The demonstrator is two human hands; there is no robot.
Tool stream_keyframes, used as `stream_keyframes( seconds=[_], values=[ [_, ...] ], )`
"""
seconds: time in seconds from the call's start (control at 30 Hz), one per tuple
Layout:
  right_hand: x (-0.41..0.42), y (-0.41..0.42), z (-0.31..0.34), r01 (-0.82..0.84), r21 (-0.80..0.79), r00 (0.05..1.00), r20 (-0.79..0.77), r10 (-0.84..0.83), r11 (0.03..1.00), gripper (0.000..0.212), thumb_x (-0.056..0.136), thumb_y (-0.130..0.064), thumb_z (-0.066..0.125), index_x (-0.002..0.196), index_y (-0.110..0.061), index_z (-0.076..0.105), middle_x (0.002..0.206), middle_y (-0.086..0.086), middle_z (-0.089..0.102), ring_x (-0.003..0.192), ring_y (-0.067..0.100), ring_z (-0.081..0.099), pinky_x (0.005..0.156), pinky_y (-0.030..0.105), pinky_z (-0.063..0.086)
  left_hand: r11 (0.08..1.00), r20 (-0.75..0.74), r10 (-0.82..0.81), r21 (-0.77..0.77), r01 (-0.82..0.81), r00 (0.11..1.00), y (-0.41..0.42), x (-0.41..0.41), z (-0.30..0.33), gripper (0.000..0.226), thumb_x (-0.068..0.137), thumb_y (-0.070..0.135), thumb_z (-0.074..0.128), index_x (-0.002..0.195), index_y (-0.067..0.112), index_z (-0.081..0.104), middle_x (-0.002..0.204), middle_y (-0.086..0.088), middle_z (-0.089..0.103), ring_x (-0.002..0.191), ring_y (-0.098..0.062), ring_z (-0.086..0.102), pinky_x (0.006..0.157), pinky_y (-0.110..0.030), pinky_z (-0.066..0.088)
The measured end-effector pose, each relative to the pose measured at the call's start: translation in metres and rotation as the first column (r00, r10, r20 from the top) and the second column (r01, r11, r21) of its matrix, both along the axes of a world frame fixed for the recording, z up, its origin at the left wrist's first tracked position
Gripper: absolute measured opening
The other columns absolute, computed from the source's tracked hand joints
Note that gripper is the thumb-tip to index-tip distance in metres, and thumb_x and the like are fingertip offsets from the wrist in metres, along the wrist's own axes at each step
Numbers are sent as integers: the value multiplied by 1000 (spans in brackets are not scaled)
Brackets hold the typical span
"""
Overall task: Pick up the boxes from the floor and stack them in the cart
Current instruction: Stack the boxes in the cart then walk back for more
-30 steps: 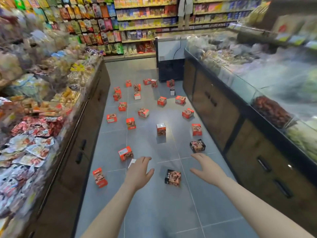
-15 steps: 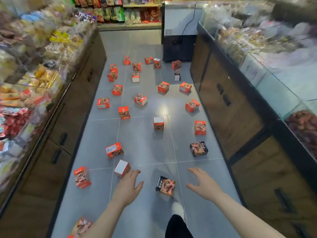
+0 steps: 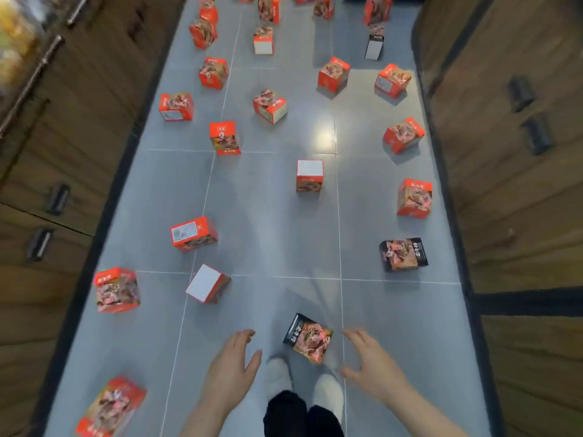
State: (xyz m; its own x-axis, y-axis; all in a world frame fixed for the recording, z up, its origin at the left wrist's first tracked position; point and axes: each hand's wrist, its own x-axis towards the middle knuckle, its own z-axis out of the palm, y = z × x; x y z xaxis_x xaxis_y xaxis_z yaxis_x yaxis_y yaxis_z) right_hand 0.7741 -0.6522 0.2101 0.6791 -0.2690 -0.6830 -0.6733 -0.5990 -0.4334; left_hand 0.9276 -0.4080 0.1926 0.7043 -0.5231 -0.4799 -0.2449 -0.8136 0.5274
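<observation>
- Left hand (image 3: 232, 370): fingers relaxed and spread, grasping nothing, held above the grey tiled floor (image 3: 268, 222).
- Right hand (image 3: 372, 364): fingers relaxed and spread, grasping nothing.
- Black box (image 3: 307, 337): lies tilted on the floor between the two hands, touching neither, just ahead of two white shoes (image 3: 303, 384). Its side carries pale characters, too blurred to read.
- Second black box (image 3: 403, 253): on the floor, farther ahead on the right; its printing is illegible.
- Red boxes (image 3: 194, 233): scattered along the aisle, some showing a blank white face, others a food picture. Lettering on them cannot be read.
- Wooden cabinets (image 3: 511, 200): line both sides of the aisle.
</observation>
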Motion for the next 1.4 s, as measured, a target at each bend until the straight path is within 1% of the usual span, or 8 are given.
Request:
stream_keyframes(
  seconds=[0.23, 0.5, 0.6, 0.77, 0.97, 1.03, 1.2, 1.4],
  values=[
    [16, 32, -193, 0, 74, 996, -91, 7, 997, 90, 79, -49, 65, 151, -28, 14, 158, -5, 12, 145, 16, 14, 117, 30, 18, 989, -32, -122, 82, 124, 992, -9, 4, -168, 75, 78, 59, 20, 129, 16, 52, 124, 2, 56, 112, -17, 57, 90, -32, 46],
    [41, 43, -362, -263, -144, 950, -213, 230, 954, 128, 60, -64, 74, 145, -42, -19, 155, -2, -27, 144, 23, -17, 115, 54, 2, 995, -154, 50, 98, -35, 987, 0, 1, -321, 43, 94, 35, 49, 134, 18, 44, 126, 3, 52, 116, -12, 50, 94, -27, 41],
    [40, 51, -386, -301, -215, 940, -232, 251, 929, 136, 58, -58, 74, 138, -40, -34, 158, 9, -8, 145, 34, 2, 112, 60, 13, 992, -163, 86, 101, -70, 983, 3, 0, -341, 41, 95, 32, 51, 133, 18, 45, 125, 4, 52, 116, -11, 49, 93, -25, 40],
    [52, 43, -352, -100, -149, 979, -193, 71, 984, 133, 48, -57, 68, 145, -38, -21, 140, 10, 24, 128, 33, 34, 103, 47, 37, 989, -226, 133, 89, -115, 965, 1, -6, -311, 46, 92, 43, 53, 132, 21, 45, 126, 7, 50, 115, -7, 49, 94, -24, 40],
    [80, 17, -240, -36, -104, 998, -51, 31, 994, 137, 49, -61, 73, 142, -42, -26, 130, 8, 30, 120, 31, 38, 98, 44, 41, 981, -366, 196, 74, -181, 910, -26, -7, -205, 78, 82, 66, 51, 143, 20, 32, 136, 6, 43, 122, -6, 43, 99, -23, 36],
    [89, 12, -198, -62, -78, 998, 29, 64, 995, 138, 47, -62, 75, 142, -45, -24, 128, 4, 31, 119, 28, 39, 97, 44, 43, 932, -465, 339, 46, -360, 818, -42, 1, -165, 89, 73, 69, 53, 143, 20, 31, 136, 3, 44, 123, -10, 44, 101, -26, 36],
    [112, 16, -109, -84, 46, 979, 189, 74, 995, 139, 45, -57, 81, 145, -45, -14, 128, -4, 30, 122, 16, 37, 103, 32, 39, 696, -572, 568, -50, -717, 591, -71, 26, -91, 64, 74, 46, 76, 121, 19, 43, 119, 2, 60, 103, -12, 59, 83, -23, 45],
    [153, -6, -48, -304, 80, 926, 257, 275, 949, 118, 49, -58, 82, 147, -30, 22, 141, -3, 28, 133, 13, 32, 106, 27, 31, 608, -418, 636, -246, -754, 649, -44, 45, -38, 65, 51, 39, 87, 102, 37, 46, 106, 10, 65, 96, -8, 64, 88, -30, 50]
  ],
)
